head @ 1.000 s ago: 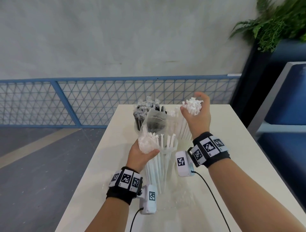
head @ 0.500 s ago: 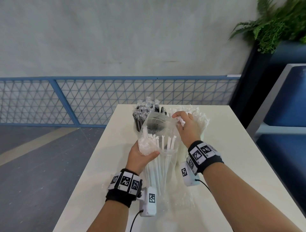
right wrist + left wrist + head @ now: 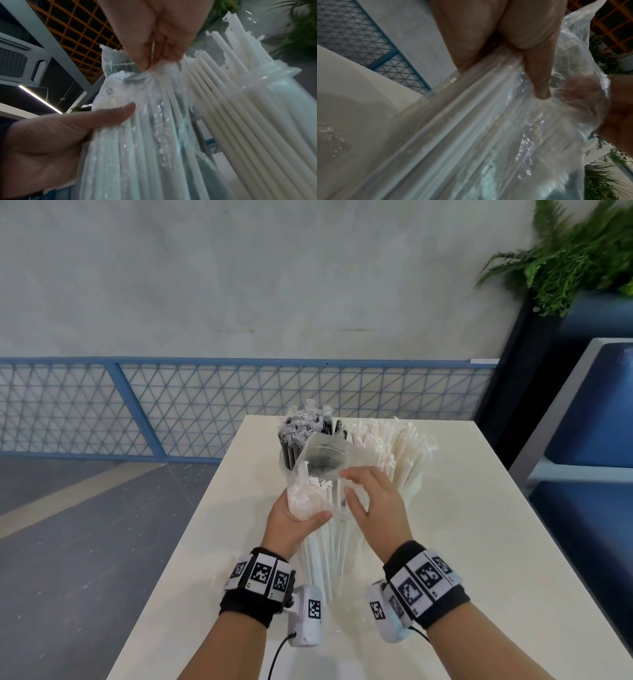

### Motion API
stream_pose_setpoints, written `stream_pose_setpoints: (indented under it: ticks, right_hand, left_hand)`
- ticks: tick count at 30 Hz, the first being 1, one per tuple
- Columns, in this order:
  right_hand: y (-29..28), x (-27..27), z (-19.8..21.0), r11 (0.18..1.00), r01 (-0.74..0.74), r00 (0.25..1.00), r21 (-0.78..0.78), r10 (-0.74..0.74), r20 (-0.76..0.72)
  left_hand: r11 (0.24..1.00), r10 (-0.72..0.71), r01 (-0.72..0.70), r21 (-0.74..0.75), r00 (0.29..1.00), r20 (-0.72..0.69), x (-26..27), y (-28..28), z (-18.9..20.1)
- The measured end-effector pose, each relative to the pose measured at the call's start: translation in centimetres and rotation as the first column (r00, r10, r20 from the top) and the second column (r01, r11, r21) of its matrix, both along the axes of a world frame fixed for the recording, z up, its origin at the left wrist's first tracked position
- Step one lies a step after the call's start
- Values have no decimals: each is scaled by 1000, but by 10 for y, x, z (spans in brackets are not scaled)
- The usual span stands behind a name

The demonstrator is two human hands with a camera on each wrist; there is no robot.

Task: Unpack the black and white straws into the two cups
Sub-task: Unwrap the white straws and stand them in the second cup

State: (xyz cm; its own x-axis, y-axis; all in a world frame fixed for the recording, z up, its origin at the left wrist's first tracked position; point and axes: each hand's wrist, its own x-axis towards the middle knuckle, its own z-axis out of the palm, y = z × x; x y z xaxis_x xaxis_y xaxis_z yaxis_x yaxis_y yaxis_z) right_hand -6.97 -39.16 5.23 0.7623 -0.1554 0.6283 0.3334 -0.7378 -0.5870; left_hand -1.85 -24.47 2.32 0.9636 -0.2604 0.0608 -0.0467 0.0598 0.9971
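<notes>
A clear bag of white straws (image 3: 325,549) stands upright on the table, and my left hand (image 3: 291,522) grips it near the top with the thumb laid across the front (image 3: 109,117). My right hand (image 3: 370,501) is at the bag's mouth, its fingertips (image 3: 150,63) pinching the plastic there. Behind the bag, the left cup (image 3: 283,465) holds wrapped black straws (image 3: 305,429). The right cup (image 3: 412,484) is full of white straws (image 3: 394,443). The left wrist view shows the bag (image 3: 471,135) under my thumb.
The cream table (image 3: 462,542) ends close behind the cups and drops off at left. Crumpled clear film (image 3: 346,628) lies near my wrists. A blue mesh fence (image 3: 137,405) stands beyond, with a plant (image 3: 565,261) and blue seat (image 3: 589,405) to the right.
My right hand held a bunch of white straws above the right cup, let them go into it, then came back left and down to the bag's mouth. The left hand kept hold.
</notes>
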Motion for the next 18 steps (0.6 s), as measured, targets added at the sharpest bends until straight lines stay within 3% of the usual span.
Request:
stream_pose_setpoints:
  ticks: [7, 13, 18]
  right_hand:
    - [-2, 5, -1, 993, 37, 979, 109, -14, -204]
    - [4, 3, 1, 976, -169, 938, 140, 203, -282]
    - [3, 9, -3, 933, -219, 873, 284, 318, -370]
  left_hand:
    - [999, -31, 30, 23, 999, 32, 2, 2, -4]
    - [995, -93, 91, 33, 994, 55, 5, 5, -6]
    - [968, -246, 244, 53, 968, 48, 6, 9, -4]
